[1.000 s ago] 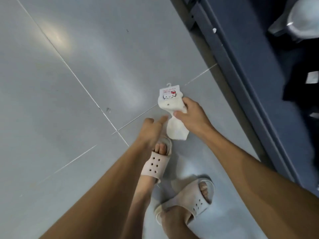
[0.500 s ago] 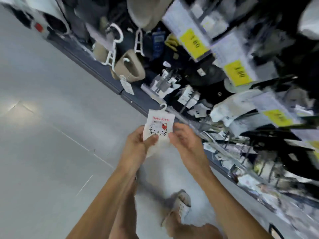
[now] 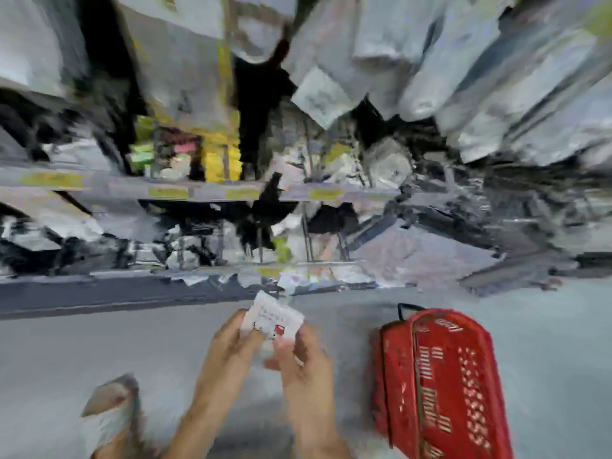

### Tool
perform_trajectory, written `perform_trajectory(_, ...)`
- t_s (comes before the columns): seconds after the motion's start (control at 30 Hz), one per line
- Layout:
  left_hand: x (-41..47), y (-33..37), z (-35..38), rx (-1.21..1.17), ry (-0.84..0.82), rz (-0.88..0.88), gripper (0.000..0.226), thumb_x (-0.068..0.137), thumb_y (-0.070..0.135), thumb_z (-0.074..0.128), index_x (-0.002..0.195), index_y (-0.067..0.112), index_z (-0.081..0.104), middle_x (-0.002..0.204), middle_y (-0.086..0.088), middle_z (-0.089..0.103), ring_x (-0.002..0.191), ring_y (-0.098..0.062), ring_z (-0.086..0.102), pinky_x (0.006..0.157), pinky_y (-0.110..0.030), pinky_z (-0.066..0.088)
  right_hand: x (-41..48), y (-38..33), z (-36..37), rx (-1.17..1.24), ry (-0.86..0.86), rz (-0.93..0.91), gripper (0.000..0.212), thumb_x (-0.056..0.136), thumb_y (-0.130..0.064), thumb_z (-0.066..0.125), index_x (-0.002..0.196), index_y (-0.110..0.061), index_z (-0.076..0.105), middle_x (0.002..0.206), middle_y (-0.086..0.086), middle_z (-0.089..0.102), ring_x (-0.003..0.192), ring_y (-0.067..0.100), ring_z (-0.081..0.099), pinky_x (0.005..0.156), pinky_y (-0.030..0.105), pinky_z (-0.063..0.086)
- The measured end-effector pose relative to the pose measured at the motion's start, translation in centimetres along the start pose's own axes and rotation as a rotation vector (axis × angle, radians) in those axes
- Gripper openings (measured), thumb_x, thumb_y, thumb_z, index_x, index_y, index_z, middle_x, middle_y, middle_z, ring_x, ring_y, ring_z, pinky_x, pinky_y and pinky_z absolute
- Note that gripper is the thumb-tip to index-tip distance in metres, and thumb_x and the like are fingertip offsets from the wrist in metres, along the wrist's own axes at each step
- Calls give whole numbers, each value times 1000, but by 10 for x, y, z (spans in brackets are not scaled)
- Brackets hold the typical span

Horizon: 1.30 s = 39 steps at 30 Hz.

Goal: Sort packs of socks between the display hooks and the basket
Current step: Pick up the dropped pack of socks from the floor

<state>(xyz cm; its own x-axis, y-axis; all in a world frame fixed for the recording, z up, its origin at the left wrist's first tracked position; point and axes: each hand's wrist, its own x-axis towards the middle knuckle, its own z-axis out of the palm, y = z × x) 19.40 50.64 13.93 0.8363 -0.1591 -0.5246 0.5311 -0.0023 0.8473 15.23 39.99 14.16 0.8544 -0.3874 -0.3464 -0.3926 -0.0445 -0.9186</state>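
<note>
A white pack of socks (image 3: 273, 318) with a red-and-black cartoon label is held low in the middle of the view. My left hand (image 3: 230, 342) grips its left side and my right hand (image 3: 298, 356) grips its right side and lower edge. A red plastic basket (image 3: 437, 382) stands on the grey floor just right of my right hand; I cannot tell what is inside it. The display (image 3: 298, 193) with hooks and hanging packs fills the upper half, heavily blurred.
A dark base plinth (image 3: 99, 296) runs along the foot of the display. Yellow price tags (image 3: 169, 192) line a shelf rail. My sandalled foot (image 3: 109, 412) shows at the lower left on the grey floor (image 3: 82, 352).
The view has swung up and right from the floor to the display, and the red basket has come into sight. My left hand has joined my right hand on the sock pack.
</note>
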Motion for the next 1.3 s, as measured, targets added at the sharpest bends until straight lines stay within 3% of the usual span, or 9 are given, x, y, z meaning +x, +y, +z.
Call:
perform_trajectory(0.13, 0, -22, 125, 9, -100, 30, 19, 73, 18, 62, 89, 10, 67, 78, 4, 77, 66, -3, 66, 60, -12, 48, 15, 22, -120, 73, 158, 31, 28, 96, 5, 55, 111, -17, 64, 97, -10, 76, 78, 7, 71, 67, 33, 60)
perform_trajectory(0.27, 23, -34, 184, 93, -110, 78, 14, 75, 17, 63, 88, 14, 68, 82, 3, 77, 69, -3, 67, 60, -13, 50, 49, 38, -176, 167, 230, -10, 32, 94, 7, 57, 119, -12, 62, 102, 1, 76, 85, 18, 72, 62, 31, 60)
perform_trajectory(0.47, 109, -32, 226, 186, -45, 233, 32, 95, 4, 61, 108, 32, 61, 95, 15, 72, 87, 3, 65, 72, -4, 45, 171, 42, -203, 397, 349, -78, 36, 99, 3, 51, 126, -19, 58, 112, 4, 72, 97, 22, 68, 64, 26, 58)
perform_trajectory(0.63, 173, -24, 240, 379, -70, 327, 36, 97, 9, 57, 109, 43, 53, 107, 19, 64, 100, 12, 57, 80, -2, 42, 274, 29, -215, 256, 302, -179, 33, 101, 1, 49, 128, -17, 54, 121, 7, 66, 105, 18, 66, 70, 30, 61)
perform_trajectory(0.8, 205, -26, 237, 589, -70, 372, 44, 97, 11, 56, 106, 53, 46, 108, 28, 58, 103, 21, 50, 80, 8, 33, 332, 11, -208, 167, 211, -311, 32, 98, 7, 49, 117, -17, 60, 105, 5, 69, 84, 11, 63, 65, 29, 60)
perform_trajectory(0.9, 214, -34, 237, 632, -91, 318, 43, 97, 13, 56, 106, 54, 48, 104, 29, 60, 103, 19, 52, 78, 5, 36, 351, 1, -200, 174, 210, -401, 61, 88, 21, 45, 117, -32, 54, 108, -4, 66, 90, -1, 62, 80, 21, 56)
perform_trajectory(1.0, 218, -46, 240, 617, -91, 265, 36, 97, 15, 57, 112, 47, 52, 105, 27, 63, 102, 10, 59, 78, 0, 40, 362, -2, -191, 145, 172, -493, 56, 89, 15, 45, 125, -27, 51, 117, -10, 62, 111, 2, 59, 100, 21, 47)
perform_trajectory(1.13, 217, -56, 251, 593, -107, 254, 37, 97, 12, 58, 108, 47, 54, 104, 24, 66, 102, 21, 52, 76, 6, 35, 365, -1, -190, 143, 163, -530, 52, 90, 10, 46, 129, -23, 52, 116, -18, 63, 109, -6, 58, 98, 15, 44)
perform_trajectory(1.3, 208, -62, 276, 560, -109, 275, 30, 95, 10, 54, 96, 39, 59, 91, 24, 70, 89, 6, 65, 76, -13, 49, 329, 34, -200, -100, 177, -412, 37, 96, 1, 47, 131, -6, 57, 129, 9, 58, 116, 17, 55, 105, 42, 47)
